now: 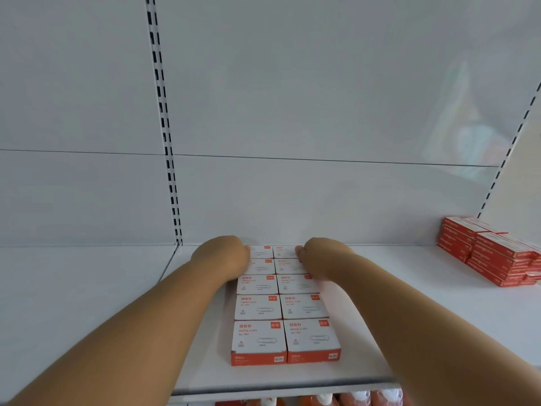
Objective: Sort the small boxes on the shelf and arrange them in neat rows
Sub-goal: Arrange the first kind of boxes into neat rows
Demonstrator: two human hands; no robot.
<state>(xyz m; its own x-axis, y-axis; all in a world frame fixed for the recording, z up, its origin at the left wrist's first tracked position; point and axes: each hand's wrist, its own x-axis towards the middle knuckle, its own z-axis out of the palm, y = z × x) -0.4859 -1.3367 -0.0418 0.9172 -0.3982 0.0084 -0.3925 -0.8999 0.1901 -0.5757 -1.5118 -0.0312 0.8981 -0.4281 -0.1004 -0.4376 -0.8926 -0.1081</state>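
Observation:
White-topped, orange-sided paper clip boxes [259, 335] lie on the white shelf [409, 317] in two neat columns of several boxes each, running from the front edge to the back panel. My left hand [225, 256] lies at the left side of the rearmost boxes [263, 252], with its fingers curled down over their left edges. My right hand [322, 253] mirrors it on the right side, its thumb tip on top of the rear right box [285, 252]. The fingertips of both hands are hidden. Both forearms reach in along the columns.
A stack of red boxes [494, 253] sits at the back right of the shelf. A slotted upright [172, 186] divides the back panel at the left. Below the shelf's front lip [278, 388], orange items [336, 401] show on a lower level.

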